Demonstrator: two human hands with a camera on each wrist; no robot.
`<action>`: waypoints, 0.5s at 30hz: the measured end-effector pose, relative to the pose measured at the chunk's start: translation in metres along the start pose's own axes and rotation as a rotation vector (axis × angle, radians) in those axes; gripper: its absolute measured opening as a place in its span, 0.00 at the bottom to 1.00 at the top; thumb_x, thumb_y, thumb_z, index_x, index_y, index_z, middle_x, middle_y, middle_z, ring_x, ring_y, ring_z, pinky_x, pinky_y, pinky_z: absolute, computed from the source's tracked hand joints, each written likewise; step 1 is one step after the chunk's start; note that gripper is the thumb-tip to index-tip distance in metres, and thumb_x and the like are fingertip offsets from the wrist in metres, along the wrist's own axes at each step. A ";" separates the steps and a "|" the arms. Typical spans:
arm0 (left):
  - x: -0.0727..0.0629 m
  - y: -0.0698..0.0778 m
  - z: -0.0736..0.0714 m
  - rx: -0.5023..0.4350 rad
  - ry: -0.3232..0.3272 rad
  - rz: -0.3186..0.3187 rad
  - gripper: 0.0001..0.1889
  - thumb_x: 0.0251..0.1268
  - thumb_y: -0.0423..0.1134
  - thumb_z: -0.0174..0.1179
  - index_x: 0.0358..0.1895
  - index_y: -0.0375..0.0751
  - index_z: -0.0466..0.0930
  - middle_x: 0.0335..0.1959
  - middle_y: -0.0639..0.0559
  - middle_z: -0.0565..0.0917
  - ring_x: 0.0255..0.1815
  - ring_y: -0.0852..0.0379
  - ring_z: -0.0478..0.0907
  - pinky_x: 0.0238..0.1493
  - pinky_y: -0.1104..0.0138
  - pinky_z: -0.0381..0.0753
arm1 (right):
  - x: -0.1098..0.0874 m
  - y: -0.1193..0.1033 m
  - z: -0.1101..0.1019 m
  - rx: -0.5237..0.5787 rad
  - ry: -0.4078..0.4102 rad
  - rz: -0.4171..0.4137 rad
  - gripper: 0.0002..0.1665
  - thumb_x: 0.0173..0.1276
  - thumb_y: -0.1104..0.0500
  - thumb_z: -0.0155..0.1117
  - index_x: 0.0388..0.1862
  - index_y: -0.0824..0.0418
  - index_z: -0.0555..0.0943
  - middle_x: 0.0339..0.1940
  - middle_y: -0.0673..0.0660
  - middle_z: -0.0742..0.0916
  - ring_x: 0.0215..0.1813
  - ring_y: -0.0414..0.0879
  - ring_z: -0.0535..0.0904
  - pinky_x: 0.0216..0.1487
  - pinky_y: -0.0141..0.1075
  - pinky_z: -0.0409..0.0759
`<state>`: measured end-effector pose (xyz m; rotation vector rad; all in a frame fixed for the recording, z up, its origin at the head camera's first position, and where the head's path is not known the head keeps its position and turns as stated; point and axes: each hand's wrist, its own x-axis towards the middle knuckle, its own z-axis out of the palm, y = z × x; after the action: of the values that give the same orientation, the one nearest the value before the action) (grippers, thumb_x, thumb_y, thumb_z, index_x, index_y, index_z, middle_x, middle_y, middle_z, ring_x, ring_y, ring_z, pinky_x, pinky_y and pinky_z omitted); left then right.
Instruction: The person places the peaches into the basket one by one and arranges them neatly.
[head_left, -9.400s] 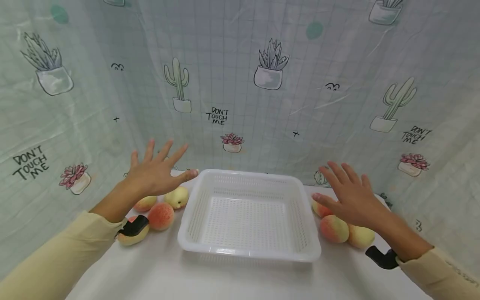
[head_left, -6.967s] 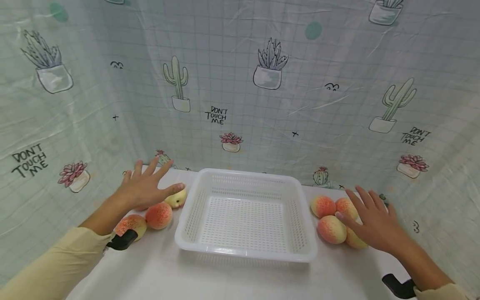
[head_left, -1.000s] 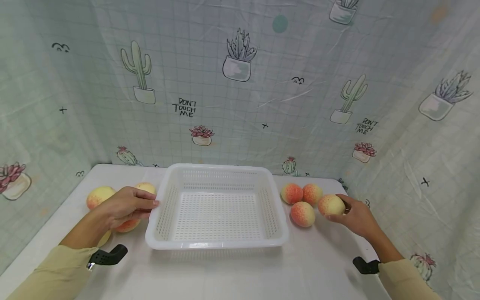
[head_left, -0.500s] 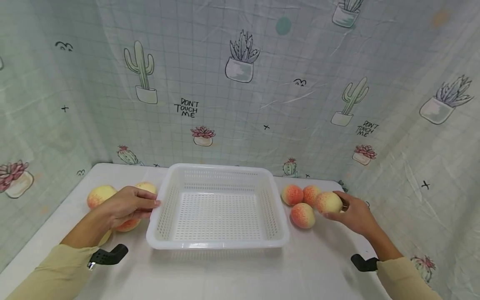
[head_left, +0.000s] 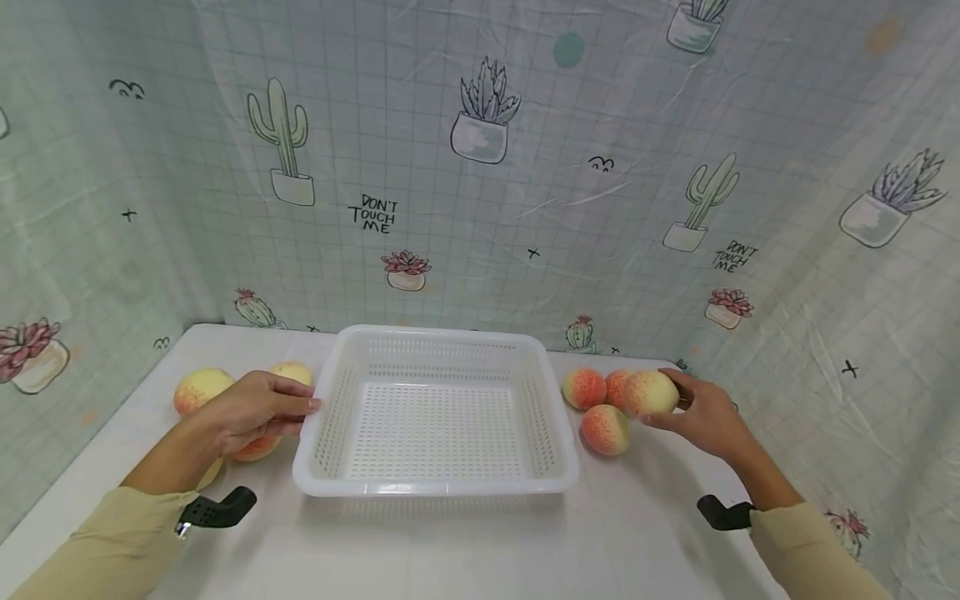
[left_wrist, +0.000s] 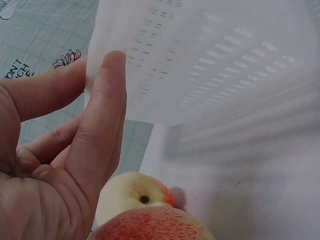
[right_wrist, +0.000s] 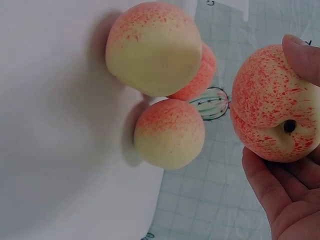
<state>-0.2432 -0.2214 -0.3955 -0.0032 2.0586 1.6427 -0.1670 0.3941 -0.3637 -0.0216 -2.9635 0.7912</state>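
Note:
A white perforated plastic basket stands mid-table with nothing in it. My left hand pinches its left rim between thumb and fingers; the left wrist view shows the basket's slotted wall beside the fingers. On the other side, my right hand grips a peach, raised over the table. Thumb and fingers go round that peach in the right wrist view. Three more peaches sit right of the basket, the nearest peach in front. Under my left hand lie several others, partly hidden, including a yellow-red peach.
The white table reaches back to a curtain printed with cacti and pots, which also hangs down both sides. A black wrist camera is strapped to my left wrist and another camera to my right.
Early on, both hands hovered spread over the peaches. Since then the left has taken the basket rim and the right a peach. Over the last second the right hand moved left and up with it.

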 end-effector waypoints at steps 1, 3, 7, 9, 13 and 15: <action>0.000 0.000 0.000 0.000 -0.001 -0.001 0.29 0.69 0.38 0.70 0.66 0.24 0.73 0.42 0.50 0.90 0.40 0.54 0.92 0.43 0.64 0.92 | 0.000 -0.001 -0.001 0.002 -0.002 0.003 0.55 0.62 0.43 0.80 0.77 0.71 0.66 0.68 0.76 0.79 0.64 0.71 0.81 0.56 0.57 0.89; 0.000 0.001 0.000 0.000 -0.001 -0.003 0.29 0.69 0.38 0.70 0.66 0.24 0.73 0.42 0.50 0.90 0.39 0.54 0.92 0.43 0.64 0.92 | 0.001 -0.004 -0.001 0.006 -0.005 0.006 0.57 0.62 0.42 0.80 0.78 0.72 0.66 0.69 0.77 0.79 0.64 0.72 0.81 0.57 0.57 0.89; -0.001 0.001 0.001 -0.001 -0.002 -0.003 0.29 0.69 0.38 0.70 0.66 0.23 0.73 0.41 0.50 0.90 0.39 0.54 0.91 0.43 0.64 0.92 | 0.002 -0.008 -0.003 0.014 0.000 -0.005 0.56 0.62 0.43 0.80 0.77 0.72 0.66 0.69 0.76 0.78 0.64 0.72 0.81 0.57 0.57 0.89; -0.001 0.001 0.001 -0.003 -0.002 -0.003 0.29 0.69 0.38 0.70 0.66 0.23 0.73 0.41 0.50 0.90 0.40 0.54 0.92 0.43 0.63 0.92 | 0.002 -0.010 -0.004 0.020 0.003 -0.014 0.55 0.62 0.44 0.80 0.77 0.72 0.66 0.69 0.76 0.79 0.64 0.71 0.81 0.57 0.57 0.89; -0.002 0.001 0.000 -0.008 -0.005 -0.001 0.29 0.69 0.38 0.70 0.66 0.23 0.73 0.42 0.50 0.90 0.40 0.54 0.92 0.44 0.63 0.92 | 0.002 -0.015 -0.006 0.019 0.005 -0.021 0.54 0.62 0.45 0.80 0.77 0.71 0.67 0.68 0.76 0.79 0.64 0.71 0.82 0.58 0.58 0.88; -0.002 0.001 0.000 -0.010 -0.007 0.001 0.29 0.69 0.38 0.70 0.66 0.23 0.73 0.42 0.50 0.90 0.40 0.54 0.91 0.44 0.63 0.92 | 0.003 -0.018 -0.006 0.016 0.004 -0.024 0.54 0.62 0.44 0.80 0.76 0.71 0.68 0.68 0.75 0.79 0.64 0.72 0.81 0.58 0.58 0.88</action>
<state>-0.2418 -0.2216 -0.3943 -0.0002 2.0457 1.6505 -0.1693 0.3818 -0.3491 0.0131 -2.9477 0.8110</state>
